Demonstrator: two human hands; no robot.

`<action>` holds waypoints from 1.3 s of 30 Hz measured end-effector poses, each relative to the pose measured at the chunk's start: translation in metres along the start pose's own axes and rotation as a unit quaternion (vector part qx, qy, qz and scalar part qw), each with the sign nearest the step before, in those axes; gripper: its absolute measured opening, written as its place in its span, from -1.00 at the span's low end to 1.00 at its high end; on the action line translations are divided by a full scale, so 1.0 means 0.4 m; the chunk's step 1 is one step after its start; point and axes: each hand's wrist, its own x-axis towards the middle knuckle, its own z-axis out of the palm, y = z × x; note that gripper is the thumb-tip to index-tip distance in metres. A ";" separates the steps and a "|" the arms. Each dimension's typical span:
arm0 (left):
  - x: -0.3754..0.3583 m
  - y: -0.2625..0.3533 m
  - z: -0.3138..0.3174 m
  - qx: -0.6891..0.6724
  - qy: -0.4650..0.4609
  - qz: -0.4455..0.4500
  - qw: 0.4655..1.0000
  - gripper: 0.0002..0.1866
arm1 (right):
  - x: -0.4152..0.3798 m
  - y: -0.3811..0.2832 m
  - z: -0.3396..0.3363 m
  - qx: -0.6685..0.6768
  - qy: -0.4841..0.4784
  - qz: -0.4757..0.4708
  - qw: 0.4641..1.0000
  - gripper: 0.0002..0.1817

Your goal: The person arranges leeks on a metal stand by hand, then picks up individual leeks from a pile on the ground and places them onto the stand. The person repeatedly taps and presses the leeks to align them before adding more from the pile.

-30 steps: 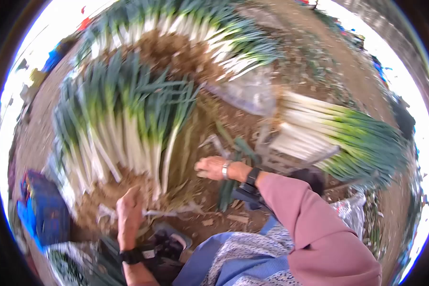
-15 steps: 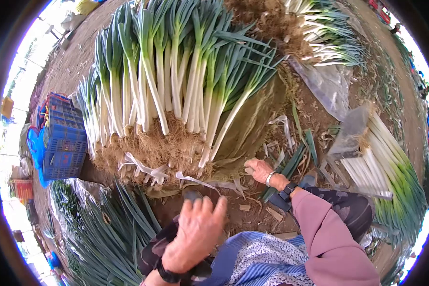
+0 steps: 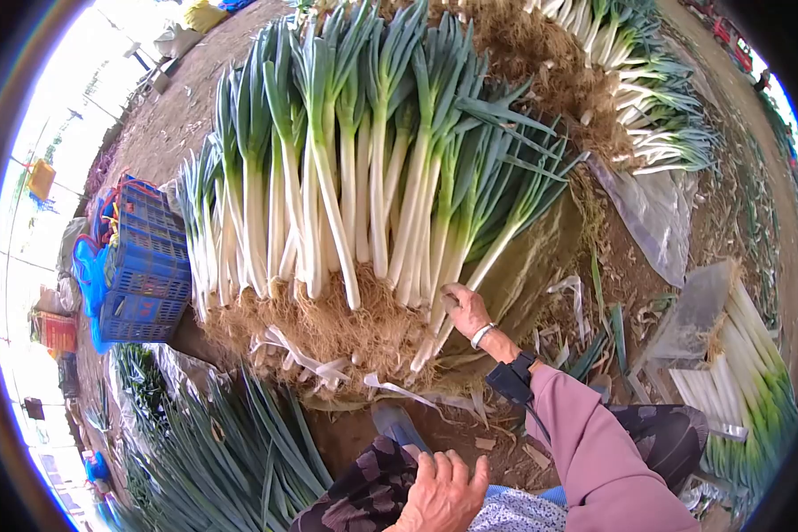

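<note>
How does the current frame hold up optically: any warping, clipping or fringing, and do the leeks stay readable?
Head view: strong fisheye curvature with black corners; background blown out to white along the left edge; blue-purple fringing around the rim; central leeks and blue crate readable; light on the leeks looks soft.

Sleeve (image 3: 603,452), dusty pink, plain. Bangle (image 3: 481,335), one, silvery. Wrist strap (image 3: 523,363), black, with boxy dark module (image 3: 507,383) and thin dark cable (image 3: 538,424). Trousers (image 3: 363,488), dark, mottled purplish-grey. Garment (image 3: 519,512), blue-and-white, small-patterned. Shoe (image 3: 399,426), bluish-grey.
</note>
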 end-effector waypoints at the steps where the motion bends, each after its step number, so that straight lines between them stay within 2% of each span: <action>1: 0.004 -0.005 -0.006 0.001 0.004 -0.002 1.000 -0.52 | 0.030 -0.012 0.009 -0.017 0.027 -0.014 0.999 -0.77; 3: 0.008 -0.015 -0.023 -0.002 0.011 0.018 1.000 -0.52 | 0.095 -0.004 0.053 -0.023 0.107 -0.059 0.992 -0.72; 5: 0.011 -0.023 -0.032 -0.002 0.015 0.025 1.000 -0.52 | 0.158 -0.044 0.060 -0.023 0.089 0.007 0.996 -0.58; 6: 0.012 -0.026 -0.034 -0.014 -0.002 0.023 1.000 -0.51 | 0.182 -0.066 0.074 -0.022 0.086 0.006 0.996 -0.58; 8: 0.009 -0.029 -0.022 -0.026 -0.010 0.015 1.000 -0.51 | 0.219 -0.113 0.108 -0.046 0.194 0.028 0.980 -0.33; 9: 0.006 -0.032 -0.022 -0.026 -0.012 0.011 1.000 -0.51 | 0.230 -0.138 0.114 -0.044 0.190 0.028 0.980 -0.33; 12: -0.002 -0.041 -0.013 -0.059 -0.027 0.010 0.998 -0.50 | 0.242 -0.226 0.106 -0.102 0.097 0.166 0.976 0.03; 13: -0.007 -0.042 -0.009 -0.062 -0.031 0.007 0.998 -0.50 | 0.252 -0.219 0.117 -0.102 0.092 0.168 0.976 0.03; 15: -0.017 -0.042 -0.006 -0.063 -0.029 0.000 0.998 -0.49 | 0.279 -0.213 0.130 -0.005 0.083 0.249 0.965 0.09; 16: -0.019 -0.042 -0.004 -0.065 -0.030 -0.003 0.997 -0.49 | 0.290 -0.232 0.120 -0.005 0.064 0.292 0.954 0.09; 17: -0.021 -0.039 -0.004 -0.062 -0.032 -0.002 0.998 -0.49 | 0.287 -0.246 0.103 -0.006 0.062 0.293 0.954 0.09; 19: -0.018 -0.040 -0.020 -0.058 -0.032 0.000 0.998 -0.50 | 0.285 -0.243 0.064 0.075 0.012 0.286 0.955 0.11; 20: -0.018 -0.042 -0.033 -0.042 -0.034 0.007 0.999 -0.49 | 0.279 -0.247 0.049 0.090 0.032 0.294 0.951 0.12; 21: -0.016 -0.043 -0.044 -0.027 -0.036 0.016 0.999 -0.49 | 0.280 -0.196 0.059 0.086 0.098 0.233 0.964 0.13; 23: -0.011 -0.038 -0.049 -0.038 -0.046 0.015 0.998 -0.47 | 0.259 -0.110 0.002 0.157 0.126 0.175 0.964 0.10; 25: -0.010 -0.024 -0.041 -0.049 -0.056 0.018 0.997 -0.46 | 0.222 -0.049 -0.095 0.270 0.101 0.106 0.952 -0.07; 27: -0.014 -0.007 -0.020 -0.060 -0.054 -0.007 0.997 -0.44 | 0.151 -0.021 -0.198 0.333 0.062 0.152 0.929 -0.04; 29: -0.015 0.007 -0.007 -0.058 -0.048 -0.010 0.997 -0.46 | 0.055 -0.006 -0.291 0.386 0.009 0.205 0.899 -0.12; 31: -0.010 0.021 -0.002 -0.051 -0.052 -0.001 0.997 -0.48 | -0.057 -0.017 -0.341 0.443 0.032 0.196 0.875 -0.24; 32: -0.007 0.028 -0.002 -0.054 -0.055 0.007 0.997 -0.48 | -0.104 0.028 -0.354 0.485 -0.013 0.204 0.850 -0.26; 33: -0.004 0.036 -0.004 -0.040 -0.054 0.010 0.998 -0.49 | -0.150 0.074 -0.365 0.526 -0.056 0.211 0.822 -0.27; 35: 0.007 0.054 -0.009 -0.029 -0.058 0.024 0.998 -0.49 | -0.245 0.096 -0.348 0.640 -0.031 0.208 0.739 -0.27; 39: 0.021 0.092 -0.002 0.002 -0.064 0.053 0.997 -0.51 | -0.326 0.144 -0.316 0.764 -0.086 0.197 0.608 -0.14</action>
